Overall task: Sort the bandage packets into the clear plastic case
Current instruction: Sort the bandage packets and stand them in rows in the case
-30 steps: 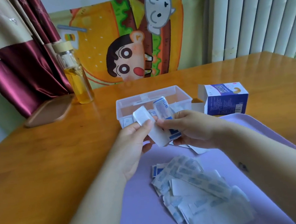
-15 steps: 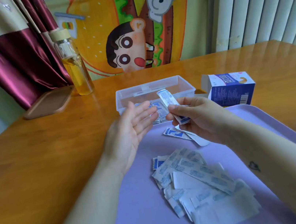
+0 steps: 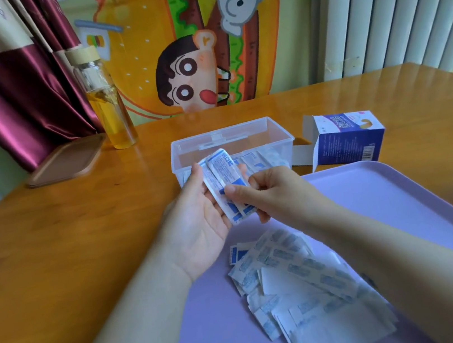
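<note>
In front of the clear plastic case (image 3: 222, 130), my right hand (image 3: 275, 193) pinches the lower end of a few white-and-blue bandage packets (image 3: 224, 174) between thumb and fingers. These packets lie across the straight fingers of my left hand (image 3: 198, 225), which is palm up beneath them. Inside the case, more packets (image 3: 262, 160) lie along its front wall. A loose pile of bandage packets (image 3: 294, 275) sits on the purple tray (image 3: 394, 199) below my hands.
An opened blue-and-white bandage box (image 3: 347, 141) stands right of the case. A glass bottle (image 3: 109, 106) of yellow liquid and a brown lid (image 3: 65, 164) sit at the back left of the wooden table (image 3: 53, 241). Curtains and a cartoon cloth hang behind.
My left hand was bare and apart; now the packets held by my right hand rest against its fingers. The packets lying by my right hand on the tray are gone from there.
</note>
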The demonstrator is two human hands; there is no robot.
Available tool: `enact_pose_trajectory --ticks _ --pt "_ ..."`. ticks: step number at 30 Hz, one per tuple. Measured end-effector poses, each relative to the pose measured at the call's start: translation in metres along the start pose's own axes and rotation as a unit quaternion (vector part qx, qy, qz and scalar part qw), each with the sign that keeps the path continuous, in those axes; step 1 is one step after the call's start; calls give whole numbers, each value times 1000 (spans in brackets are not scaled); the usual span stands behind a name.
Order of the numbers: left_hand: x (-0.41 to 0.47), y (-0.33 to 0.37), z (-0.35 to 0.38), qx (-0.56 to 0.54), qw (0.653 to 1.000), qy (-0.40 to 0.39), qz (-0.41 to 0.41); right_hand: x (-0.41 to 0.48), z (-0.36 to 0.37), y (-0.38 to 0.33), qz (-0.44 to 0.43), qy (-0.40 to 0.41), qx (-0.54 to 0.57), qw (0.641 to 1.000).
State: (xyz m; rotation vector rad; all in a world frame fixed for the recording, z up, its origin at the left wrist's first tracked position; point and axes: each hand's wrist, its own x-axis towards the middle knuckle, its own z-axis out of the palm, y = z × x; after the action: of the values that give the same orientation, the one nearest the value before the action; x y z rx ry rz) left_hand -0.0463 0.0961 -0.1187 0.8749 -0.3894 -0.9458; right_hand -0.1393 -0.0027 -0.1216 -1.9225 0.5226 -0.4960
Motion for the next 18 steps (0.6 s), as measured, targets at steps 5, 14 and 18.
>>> enact_pose_trajectory --ticks 5,14,18 --pt "-6 -3 0 43 999 -6 -13 -3 3 -3 -10 -38 -81 996" --pt "-4 13 -5 -43 997 61 -29 13 -65 8 98 -103 -472 870" --pt "-5 13 -6 -27 996 65 -50 16 -62 10 123 -130 -425 888"
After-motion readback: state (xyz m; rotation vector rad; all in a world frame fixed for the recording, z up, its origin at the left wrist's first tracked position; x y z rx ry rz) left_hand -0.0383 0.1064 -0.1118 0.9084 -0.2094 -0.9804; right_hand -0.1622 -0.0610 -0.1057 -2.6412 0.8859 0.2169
